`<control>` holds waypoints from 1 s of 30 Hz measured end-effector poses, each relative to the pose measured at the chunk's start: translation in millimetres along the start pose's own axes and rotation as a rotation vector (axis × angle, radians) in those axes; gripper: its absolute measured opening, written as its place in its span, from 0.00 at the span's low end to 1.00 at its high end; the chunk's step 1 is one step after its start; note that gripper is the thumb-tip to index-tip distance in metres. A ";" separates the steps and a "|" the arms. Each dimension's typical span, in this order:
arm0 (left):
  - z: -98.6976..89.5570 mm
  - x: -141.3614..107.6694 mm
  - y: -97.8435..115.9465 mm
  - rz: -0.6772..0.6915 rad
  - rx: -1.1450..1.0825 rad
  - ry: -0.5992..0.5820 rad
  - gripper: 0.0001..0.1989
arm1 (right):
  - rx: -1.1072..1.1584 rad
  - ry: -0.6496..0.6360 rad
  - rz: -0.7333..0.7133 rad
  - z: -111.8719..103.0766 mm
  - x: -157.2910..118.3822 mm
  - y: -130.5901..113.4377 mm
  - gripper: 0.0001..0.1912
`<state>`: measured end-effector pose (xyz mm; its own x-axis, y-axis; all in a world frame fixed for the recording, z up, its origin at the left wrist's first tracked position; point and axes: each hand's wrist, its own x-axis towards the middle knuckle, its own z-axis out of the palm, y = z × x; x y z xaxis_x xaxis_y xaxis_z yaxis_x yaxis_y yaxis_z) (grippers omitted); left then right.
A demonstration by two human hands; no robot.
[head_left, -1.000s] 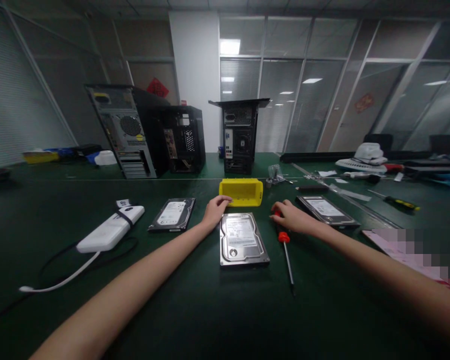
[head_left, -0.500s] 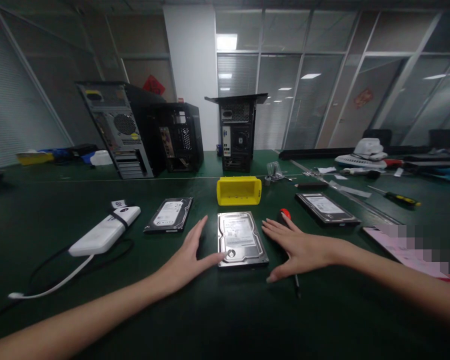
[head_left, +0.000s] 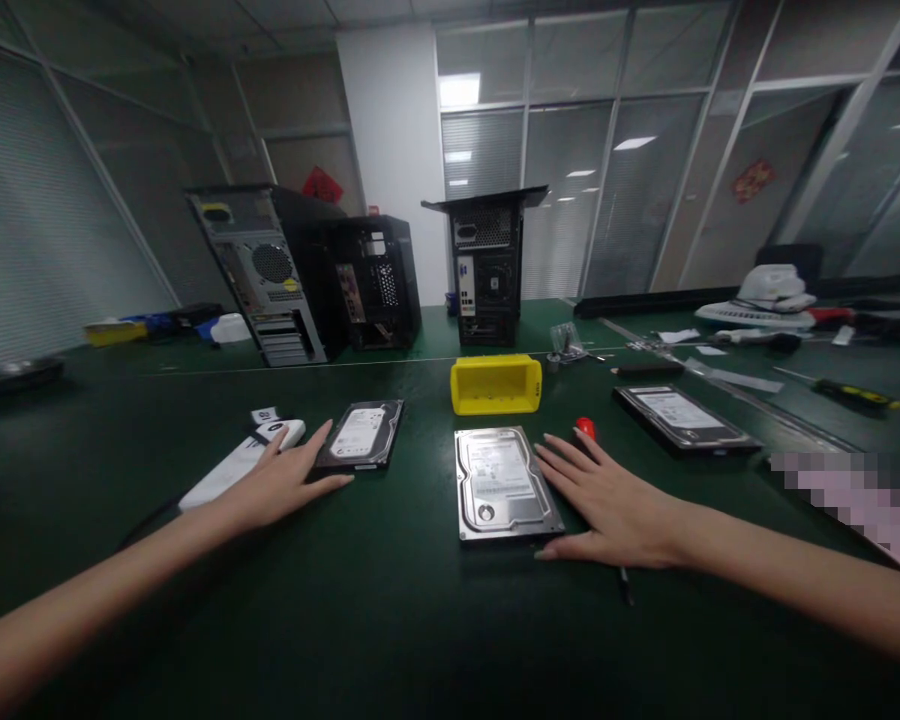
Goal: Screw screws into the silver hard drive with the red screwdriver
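A silver hard drive point(head_left: 501, 482) lies label up on the dark green table, in front of a yellow box point(head_left: 496, 386). My right hand point(head_left: 616, 500) is spread at its right edge, fingers apart, partly over a red-ended screwdriver point(head_left: 586, 428). My left hand point(head_left: 289, 475) is open beside the left hard drive point(head_left: 362, 435), its fingertips at that drive's left edge, and it partly hides a white power strip point(head_left: 229, 468). A third hard drive point(head_left: 682, 418) lies to the right.
Three computer cases point(head_left: 487, 270) stand at the back. A yellow-black screwdriver point(head_left: 859, 393), a long metal strip point(head_left: 765, 405) and a pink sheet point(head_left: 855, 500) are on the right. A clear plastic bag point(head_left: 567, 340) sits behind the yellow box.
My left hand has moved left, from the middle drive to the left drive. My right hand stays by the middle drive, now nearer its edge. The view has shifted slightly.
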<state>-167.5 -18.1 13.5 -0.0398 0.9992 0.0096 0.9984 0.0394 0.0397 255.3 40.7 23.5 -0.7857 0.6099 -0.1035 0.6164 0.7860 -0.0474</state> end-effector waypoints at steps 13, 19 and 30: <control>5.0 12.4 -7.5 -0.030 0.025 0.087 0.50 | -0.038 0.018 -0.014 3.9 4.2 -5.9 0.50; 6.0 13.1 0.4 -0.003 0.026 0.121 0.49 | -0.060 0.045 -0.009 6.3 3.7 -10.1 0.48; 12.2 39.2 14.5 0.001 0.046 0.152 0.49 | 0.005 0.063 0.064 7.5 4.9 -23.3 0.53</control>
<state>-154.1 21.7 2.3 -0.0408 0.9861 0.1612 0.9991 0.0424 -0.0062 237.5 24.6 16.7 -0.7464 0.6640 -0.0434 0.6654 0.7449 -0.0481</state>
